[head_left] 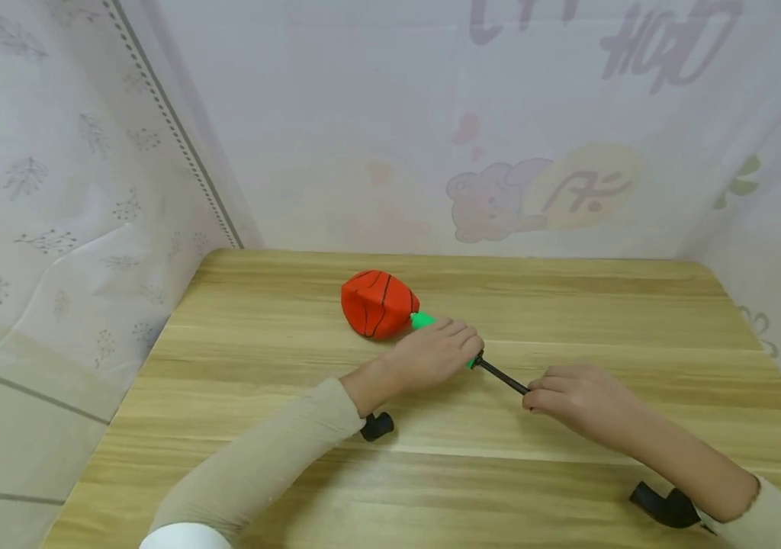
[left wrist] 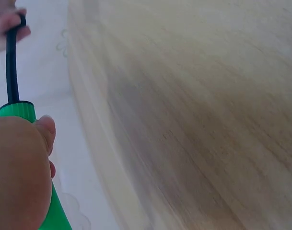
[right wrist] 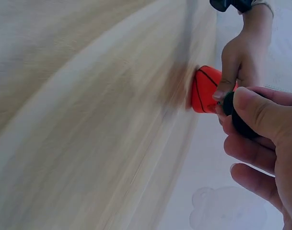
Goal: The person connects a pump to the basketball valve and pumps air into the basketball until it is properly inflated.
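Note:
A crumpled, half-deflated red-orange ball with black lines [head_left: 373,305] lies toward the back of the table, its right side meeting the tip of a green hand pump [head_left: 422,320]. My left hand [head_left: 434,355] wraps around the pump's green barrel, hiding most of it. The black plunger rod [head_left: 502,377] is drawn out of the barrel toward the right. At its far end, my right hand [head_left: 579,399] grips the black handle [right wrist: 244,125] between thumb and fingers. Whether a needle joins pump and ball cannot be seen.
The wooden table [head_left: 281,290] ends at a pale printed curtain [head_left: 335,152] behind, with more curtain along both sides. A black wrist-worn device [head_left: 378,426] sits beneath the left wrist, and another [head_left: 665,505] by the right forearm.

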Motion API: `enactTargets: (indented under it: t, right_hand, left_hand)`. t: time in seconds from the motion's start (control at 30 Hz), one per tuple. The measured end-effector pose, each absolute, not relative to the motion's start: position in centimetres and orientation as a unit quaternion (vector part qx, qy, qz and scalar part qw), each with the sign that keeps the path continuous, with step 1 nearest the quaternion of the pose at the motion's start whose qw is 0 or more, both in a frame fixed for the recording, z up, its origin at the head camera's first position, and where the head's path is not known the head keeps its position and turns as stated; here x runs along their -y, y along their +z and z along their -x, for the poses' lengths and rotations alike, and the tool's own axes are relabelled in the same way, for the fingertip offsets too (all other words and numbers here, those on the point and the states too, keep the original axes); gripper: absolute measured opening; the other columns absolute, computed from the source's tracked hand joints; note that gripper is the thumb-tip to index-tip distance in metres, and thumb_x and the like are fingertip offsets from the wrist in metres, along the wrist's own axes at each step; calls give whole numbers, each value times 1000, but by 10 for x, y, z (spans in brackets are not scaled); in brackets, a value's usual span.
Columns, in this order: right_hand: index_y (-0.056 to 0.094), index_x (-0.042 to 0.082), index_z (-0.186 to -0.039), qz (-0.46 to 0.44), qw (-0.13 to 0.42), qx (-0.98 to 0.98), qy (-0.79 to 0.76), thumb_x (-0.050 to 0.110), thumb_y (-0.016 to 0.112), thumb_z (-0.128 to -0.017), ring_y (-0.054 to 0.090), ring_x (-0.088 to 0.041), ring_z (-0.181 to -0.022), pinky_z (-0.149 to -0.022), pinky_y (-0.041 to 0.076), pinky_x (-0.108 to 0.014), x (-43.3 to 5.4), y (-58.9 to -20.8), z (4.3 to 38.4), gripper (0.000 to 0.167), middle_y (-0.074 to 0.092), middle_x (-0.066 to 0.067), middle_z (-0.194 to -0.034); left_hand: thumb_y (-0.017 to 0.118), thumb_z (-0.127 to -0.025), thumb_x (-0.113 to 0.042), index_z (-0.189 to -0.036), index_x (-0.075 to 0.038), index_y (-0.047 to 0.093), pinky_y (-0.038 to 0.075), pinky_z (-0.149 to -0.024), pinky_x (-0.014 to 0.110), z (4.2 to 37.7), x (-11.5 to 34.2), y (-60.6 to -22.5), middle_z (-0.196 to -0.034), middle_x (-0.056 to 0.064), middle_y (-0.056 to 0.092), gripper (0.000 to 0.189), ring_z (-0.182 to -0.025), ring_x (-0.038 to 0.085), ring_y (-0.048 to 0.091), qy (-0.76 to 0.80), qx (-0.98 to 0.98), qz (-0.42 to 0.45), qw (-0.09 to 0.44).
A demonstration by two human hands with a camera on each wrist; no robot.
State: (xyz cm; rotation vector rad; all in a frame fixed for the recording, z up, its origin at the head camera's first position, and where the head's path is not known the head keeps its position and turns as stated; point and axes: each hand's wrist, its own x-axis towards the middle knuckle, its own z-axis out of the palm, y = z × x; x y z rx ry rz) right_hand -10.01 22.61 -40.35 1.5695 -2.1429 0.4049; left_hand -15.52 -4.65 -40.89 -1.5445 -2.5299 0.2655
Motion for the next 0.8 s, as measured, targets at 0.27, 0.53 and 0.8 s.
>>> enactTargets:
  t: [0.27, 0.53, 0.8]
  right_hand:
    - [72, 20, -88, -541, 211, 794, 177, 35, 43, -109, 64, -5, -73, -64, 53, -17, -247, -401, 82, 39, 71, 9, -87]
    - [72, 17, -94, -561, 204, 793, 126, 30, 32, -111, 66, -9, -78, -65, 54, -22, -226, -400, 99, 46, 71, 7, -90]
    - [73, 13, -95, -572, 197, 788, 112, 11, 70, -90, 65, -9, -77, -65, 54, -21, -196, -402, 126, 6, 71, 6, -89]
  left_hand:
    - [45, -108, -16, -124, -12, 52, 41, -98, 28, 156, 47, -407, -119, -2, 56, 18, -111, 15, 51, 103, 847, 515, 81]
    - [41, -109, -17, -125, -11, 52, 42, -96, 27, 153, 43, -409, -116, 0, 56, 20, -109, 16, 51, 105, 848, 512, 90]
    - [41, -110, -17, -122, -12, 53, 40, -94, 27, 153, 43, -409, -115, -1, 55, 17, -107, 15, 50, 101, 851, 507, 92]
